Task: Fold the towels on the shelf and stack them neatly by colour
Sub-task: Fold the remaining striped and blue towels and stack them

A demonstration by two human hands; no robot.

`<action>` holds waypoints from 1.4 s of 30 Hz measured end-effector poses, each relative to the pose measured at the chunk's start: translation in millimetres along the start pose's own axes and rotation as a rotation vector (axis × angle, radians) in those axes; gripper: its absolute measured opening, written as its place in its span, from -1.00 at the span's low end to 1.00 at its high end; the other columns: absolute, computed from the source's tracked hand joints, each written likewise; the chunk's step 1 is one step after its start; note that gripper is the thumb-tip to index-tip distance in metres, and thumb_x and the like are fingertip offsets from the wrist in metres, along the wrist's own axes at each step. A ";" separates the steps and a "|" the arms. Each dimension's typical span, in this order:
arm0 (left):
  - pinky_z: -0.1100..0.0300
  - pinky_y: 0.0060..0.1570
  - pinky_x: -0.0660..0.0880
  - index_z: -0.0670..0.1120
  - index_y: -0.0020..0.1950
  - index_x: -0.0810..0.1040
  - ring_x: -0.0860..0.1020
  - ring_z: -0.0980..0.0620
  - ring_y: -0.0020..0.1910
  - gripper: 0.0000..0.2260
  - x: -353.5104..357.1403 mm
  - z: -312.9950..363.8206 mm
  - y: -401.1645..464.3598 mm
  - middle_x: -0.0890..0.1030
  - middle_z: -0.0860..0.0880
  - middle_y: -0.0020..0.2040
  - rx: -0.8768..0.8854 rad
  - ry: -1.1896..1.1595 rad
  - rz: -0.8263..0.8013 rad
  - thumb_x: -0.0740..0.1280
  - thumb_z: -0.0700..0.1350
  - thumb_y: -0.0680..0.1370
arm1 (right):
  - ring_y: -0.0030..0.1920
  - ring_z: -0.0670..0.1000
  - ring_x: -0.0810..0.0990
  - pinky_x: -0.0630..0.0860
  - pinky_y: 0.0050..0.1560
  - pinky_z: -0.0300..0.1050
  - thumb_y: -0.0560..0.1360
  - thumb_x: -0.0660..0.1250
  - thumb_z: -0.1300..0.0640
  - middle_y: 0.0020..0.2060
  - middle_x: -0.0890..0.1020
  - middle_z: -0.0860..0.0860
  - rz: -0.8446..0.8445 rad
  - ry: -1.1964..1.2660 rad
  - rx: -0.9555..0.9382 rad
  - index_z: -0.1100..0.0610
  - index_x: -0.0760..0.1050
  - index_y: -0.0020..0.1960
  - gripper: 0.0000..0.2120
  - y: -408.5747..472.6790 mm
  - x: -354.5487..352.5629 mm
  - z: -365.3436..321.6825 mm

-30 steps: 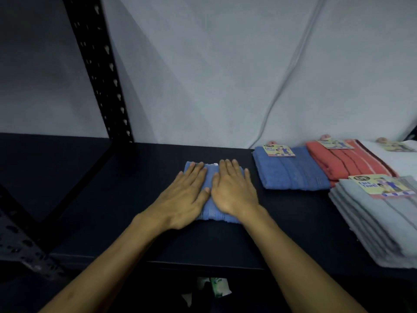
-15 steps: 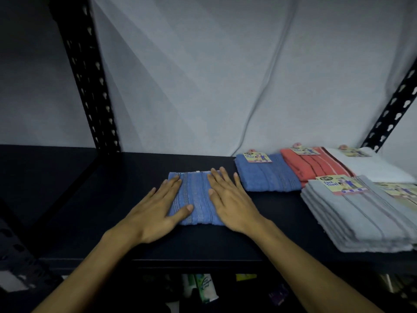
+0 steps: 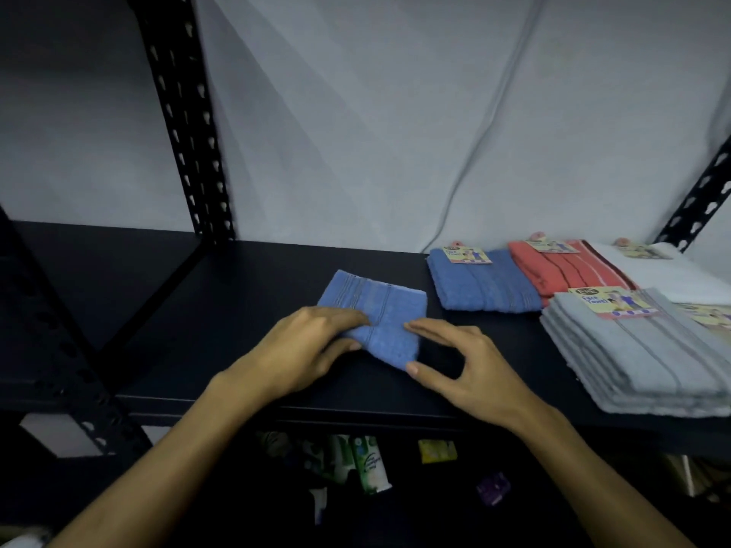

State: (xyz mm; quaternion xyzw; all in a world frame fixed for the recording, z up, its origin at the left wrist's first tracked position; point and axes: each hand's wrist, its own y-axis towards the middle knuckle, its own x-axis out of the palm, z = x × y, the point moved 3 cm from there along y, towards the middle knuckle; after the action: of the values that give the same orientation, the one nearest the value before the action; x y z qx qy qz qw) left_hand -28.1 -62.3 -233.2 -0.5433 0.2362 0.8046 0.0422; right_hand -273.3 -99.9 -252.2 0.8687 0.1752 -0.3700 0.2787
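A small folded blue towel (image 3: 379, 310) lies skewed on the black shelf (image 3: 245, 294), its near part lifted. My left hand (image 3: 308, 346) pinches its near left edge between fingers and thumb. My right hand (image 3: 463, 361) holds its near right corner, with fingers on top and the thumb at the towel's lower edge. To the right lie a folded blue towel with a label (image 3: 482, 282), a coral towel (image 3: 561, 267), a white towel (image 3: 672, 274) and a stack of grey towels (image 3: 641, 357).
Black perforated shelf posts stand at the back left (image 3: 186, 132) and far right (image 3: 696, 203). A white cloth backdrop (image 3: 395, 112) hangs behind the shelf. Tubes and packets (image 3: 368, 464) lie on the level below the shelf's front edge.
Both hands lay flat on the towel before. Now they grip its near edge, and the towel has turned askew with its near part raised.
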 end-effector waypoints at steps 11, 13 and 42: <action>0.17 0.18 0.57 -0.15 0.25 0.57 0.66 0.00 0.16 -0.75 -67.7 5.3 14.9 0.71 -0.06 0.13 -0.145 -0.877 -0.024 0.33 -0.06 0.63 | -0.10 -0.02 0.71 0.61 -0.02 -0.12 0.39 0.54 0.17 -0.10 0.74 0.01 0.103 0.438 -0.036 0.07 0.67 0.02 -0.79 38.8 -59.4 -31.4; 0.23 0.13 0.57 -0.08 0.26 0.55 0.67 0.05 0.12 -0.67 -80.9 15.6 20.0 0.71 -0.01 0.11 -0.095 -0.786 0.106 0.43 0.06 0.58 | -0.15 -0.02 0.70 0.62 -0.11 -0.12 0.37 0.55 0.17 -0.14 0.73 0.06 0.090 0.481 -0.043 0.14 0.65 0.01 -0.76 51.7 -73.2 -44.5; -0.08 0.57 -0.21 -0.07 0.67 -0.01 -0.11 0.02 0.64 -0.51 54.4 11.7 36.9 0.00 0.01 0.67 -0.456 -0.014 -0.076 -0.11 0.02 0.73 | 0.61 -0.09 -0.17 -0.16 0.60 -0.03 0.72 -0.11 0.01 0.63 -0.13 -0.06 -0.197 -0.281 0.258 0.10 -0.14 0.64 -0.47 49.8 35.9 0.2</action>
State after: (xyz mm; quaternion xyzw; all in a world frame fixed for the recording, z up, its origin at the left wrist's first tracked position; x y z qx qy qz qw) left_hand -72.2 -100.2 -266.0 -0.5418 0.0273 0.8386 -0.0496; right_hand -224.1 -135.5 -261.2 0.8158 0.1699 -0.5322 0.1492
